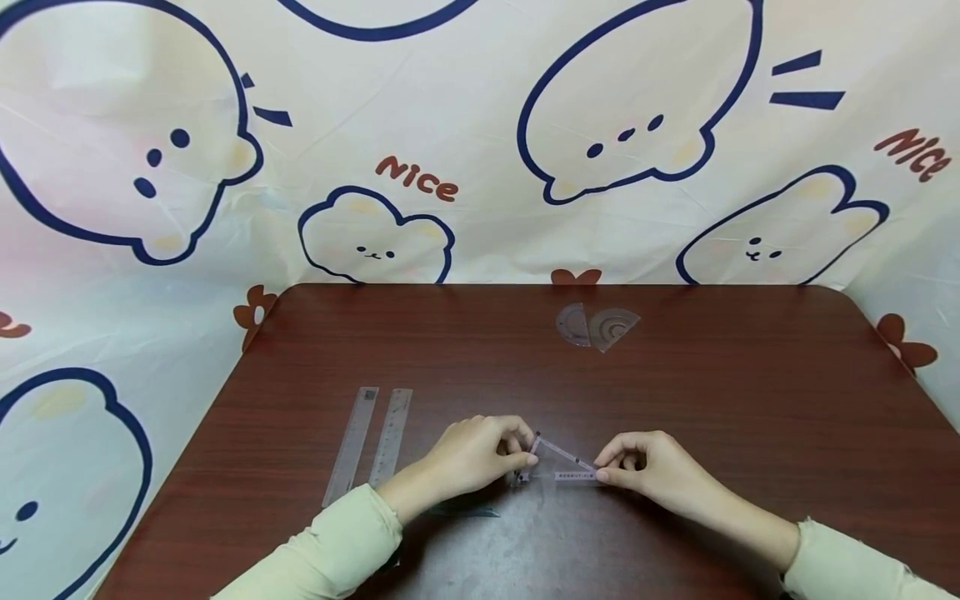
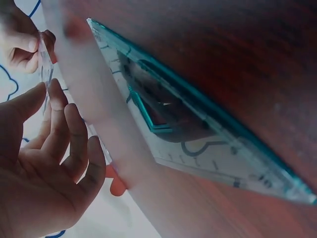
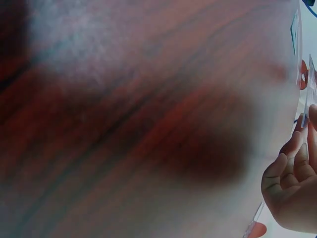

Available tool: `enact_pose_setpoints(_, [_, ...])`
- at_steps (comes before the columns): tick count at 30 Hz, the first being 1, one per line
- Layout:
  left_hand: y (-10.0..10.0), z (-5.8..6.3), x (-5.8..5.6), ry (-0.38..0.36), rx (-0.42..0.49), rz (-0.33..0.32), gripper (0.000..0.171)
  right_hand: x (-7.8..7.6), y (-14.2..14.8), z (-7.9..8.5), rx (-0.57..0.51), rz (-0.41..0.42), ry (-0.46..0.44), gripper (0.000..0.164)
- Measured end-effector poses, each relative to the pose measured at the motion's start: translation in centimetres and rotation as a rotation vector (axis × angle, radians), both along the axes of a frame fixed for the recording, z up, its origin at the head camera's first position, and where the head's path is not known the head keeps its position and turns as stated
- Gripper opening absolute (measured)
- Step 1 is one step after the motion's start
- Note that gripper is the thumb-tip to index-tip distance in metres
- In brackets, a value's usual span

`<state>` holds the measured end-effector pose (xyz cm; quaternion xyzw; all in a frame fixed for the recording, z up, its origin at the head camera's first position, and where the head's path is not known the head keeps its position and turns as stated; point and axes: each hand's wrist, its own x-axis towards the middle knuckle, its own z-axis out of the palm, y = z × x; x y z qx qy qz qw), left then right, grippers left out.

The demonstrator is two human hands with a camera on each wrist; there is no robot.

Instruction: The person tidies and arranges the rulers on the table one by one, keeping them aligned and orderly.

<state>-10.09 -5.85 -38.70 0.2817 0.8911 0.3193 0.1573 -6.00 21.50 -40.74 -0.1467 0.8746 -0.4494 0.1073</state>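
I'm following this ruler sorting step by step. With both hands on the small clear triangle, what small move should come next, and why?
Probably lift the clear triangle slightly off the table. The left hand pinches one corner and the right hand the other, so it is held at both ends. Two straight rulers lie apart on the left.

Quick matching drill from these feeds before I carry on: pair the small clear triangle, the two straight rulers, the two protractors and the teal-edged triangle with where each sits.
Things:
1. small clear triangle
2. two straight rulers
3. two protractors
4. teal-edged triangle

Places:
A. far side of the table, untouched
B. flat on the table under the left forearm
C. pinched between the left hand and the right hand
D. side by side, left of the left hand

Pairs: 1-C, 2-D, 3-A, 4-B
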Motion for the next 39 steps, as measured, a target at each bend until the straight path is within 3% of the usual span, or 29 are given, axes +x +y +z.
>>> enact_pose_setpoints(10, [-0.1,-0.4,0.3,-0.061,-0.014,-0.026,0.015,0.7,-0.2,-0.9,0.008,0.017,-0.013,0.010])
enact_pose_setpoints(15, [-0.2,-0.6,0.3,-0.083,-0.024,-0.034,0.014,0.8,-0.5,-1.0,0.074,0.003,0.072,0.009])
enact_pose_setpoints(20, [-0.5,-0.9,0.4,-0.088,-0.061,-0.054,0.015,1.2,-1.0,-1.1,0.147,-0.012,0.096,0.011])
enact_pose_setpoints(29, [-0.6,-1.3,0.5,-0.020,-0.137,-0.077,0.016,1.7,-1.6,-1.1,0.226,-0.036,0.111,0.016])
enact_pose_setpoints(39, [-0.6,-0.8,0.2,0.069,-0.195,-0.071,0.018,1.7,-2.0,-0.7,0.298,-0.029,0.147,0.017])
